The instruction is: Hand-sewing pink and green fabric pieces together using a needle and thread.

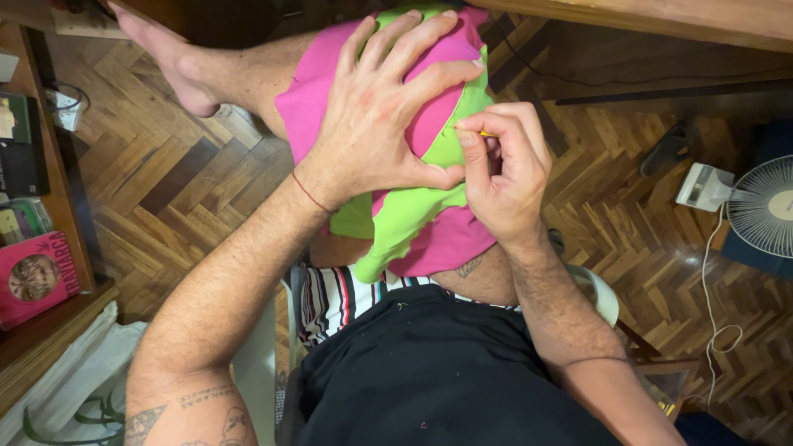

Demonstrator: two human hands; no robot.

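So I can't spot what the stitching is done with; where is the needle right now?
In the head view, the needle is pinched in the right hand, right of centre, at the edge of the green cloth beside the left hand.

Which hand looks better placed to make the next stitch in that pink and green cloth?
Probably the right hand: it pinches the yellow needle at the cloth. The left hand lies spread flat, pressing the cloth down.
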